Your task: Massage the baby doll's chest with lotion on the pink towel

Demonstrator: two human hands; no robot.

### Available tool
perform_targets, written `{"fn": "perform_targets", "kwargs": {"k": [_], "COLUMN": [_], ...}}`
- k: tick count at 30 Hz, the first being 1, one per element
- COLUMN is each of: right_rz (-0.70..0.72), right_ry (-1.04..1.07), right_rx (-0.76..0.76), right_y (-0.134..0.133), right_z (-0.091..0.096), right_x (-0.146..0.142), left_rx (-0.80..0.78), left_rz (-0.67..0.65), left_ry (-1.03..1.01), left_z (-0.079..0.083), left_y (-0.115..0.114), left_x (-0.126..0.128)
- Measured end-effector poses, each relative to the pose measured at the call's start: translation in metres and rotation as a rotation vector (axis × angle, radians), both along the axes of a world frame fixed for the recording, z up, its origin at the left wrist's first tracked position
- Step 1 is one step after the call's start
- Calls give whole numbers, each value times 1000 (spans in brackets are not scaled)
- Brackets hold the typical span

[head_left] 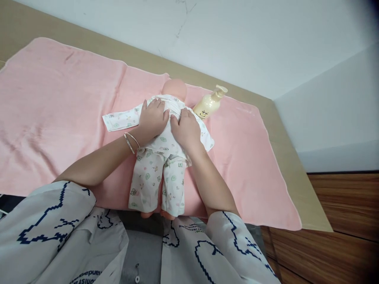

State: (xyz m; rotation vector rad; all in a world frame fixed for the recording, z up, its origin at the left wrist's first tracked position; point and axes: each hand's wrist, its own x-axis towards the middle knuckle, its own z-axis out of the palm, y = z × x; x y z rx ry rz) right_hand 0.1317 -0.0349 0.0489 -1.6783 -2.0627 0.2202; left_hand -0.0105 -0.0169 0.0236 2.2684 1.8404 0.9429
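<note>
- Doll (166, 142): lies mid-way along pink blanket (74, 94).
- Left hand (152, 118), right hand (189, 128): palms down on doll, fingers slightly spread.
- Pump bottle (209, 104): beside doll; dark print, too small to read.
- Shirt (44, 225): lettering inverted, seemingly illegible.

Beyond stands a pale wall (242, 43), with perhaps a wooden cabinet (349, 205) lower right.

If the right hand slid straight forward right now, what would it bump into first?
Probably the doll's head, just past the shirt that the right hand rests on; depth is hard to judge, so it might pass over.
</note>
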Motion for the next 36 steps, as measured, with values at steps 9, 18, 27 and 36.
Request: {"fn": "perform_targets", "kwargs": {"k": [9, 18, 27, 36], "right_rz": [87, 67, 76, 13], "right_ry": [33, -124, -67, -20], "right_rx": [-21, -89, -214, -154], "right_y": [22, -19, 12, 9], "right_z": [-5, 14, 9, -1], "right_x": [15, -9, 7, 1], "left_rx": [102, -129, -15, -70], "left_rz": [-56, -86, -3, -16], "left_ry": [60, -66, -10, 7], "left_z": [2, 3, 4, 9], "left_y": [-43, -6, -19, -23], "left_x": [28, 0, 13, 10]}}
